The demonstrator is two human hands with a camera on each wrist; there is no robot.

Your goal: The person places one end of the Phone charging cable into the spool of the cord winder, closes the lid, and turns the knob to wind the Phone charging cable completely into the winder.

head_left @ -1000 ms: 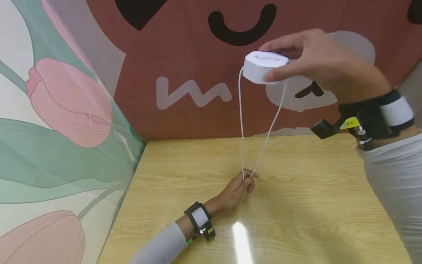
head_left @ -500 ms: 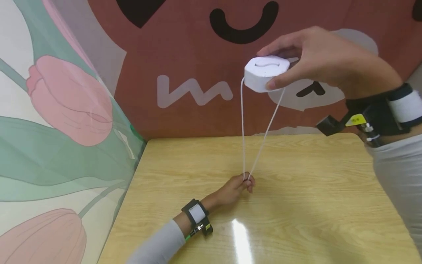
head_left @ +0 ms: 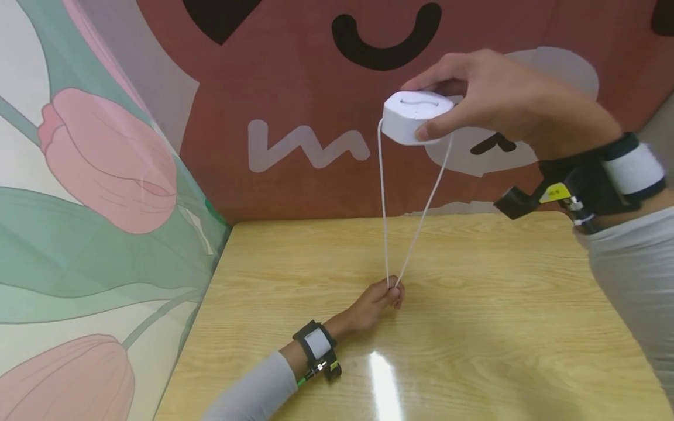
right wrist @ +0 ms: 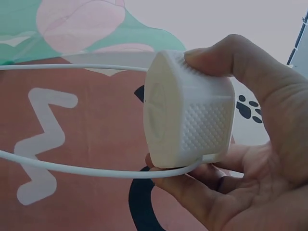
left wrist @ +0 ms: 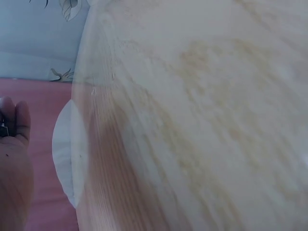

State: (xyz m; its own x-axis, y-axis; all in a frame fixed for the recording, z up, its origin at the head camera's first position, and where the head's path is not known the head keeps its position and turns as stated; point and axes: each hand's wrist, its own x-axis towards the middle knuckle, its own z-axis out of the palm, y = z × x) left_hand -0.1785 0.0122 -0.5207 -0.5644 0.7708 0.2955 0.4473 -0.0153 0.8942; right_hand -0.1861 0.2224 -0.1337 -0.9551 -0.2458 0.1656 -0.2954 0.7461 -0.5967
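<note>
High in front of the brown backdrop, my right hand (head_left: 505, 96) grips a white many-sided cable case (head_left: 401, 120) between thumb and fingers. Two strands of white cord (head_left: 384, 204) leave its opposite sides and run down in a narrow V. Low over the table, my left hand (head_left: 371, 307) pinches both strands together. From the right wrist, the case (right wrist: 163, 115) shows a dimpled side, and the cord (right wrist: 120, 173) curves out beneath it. At the left wrist view's edge, the left hand's curled fingers (left wrist: 21, 118) have a small dark piece between them, too cut off to identify.
A wooden table (head_left: 489, 292) lies below, with a bright light reflection near its front. Behind it stands a brown printed backdrop (head_left: 295, 76); a tulip-patterned cloth (head_left: 105, 164) hangs at the left. Each wrist wears a black camera strap (head_left: 590, 181).
The left hand's fingers have curled closer round the cord strands, and that hand sits slightly lower. The case has dropped a little, with its top face turned more into view.
</note>
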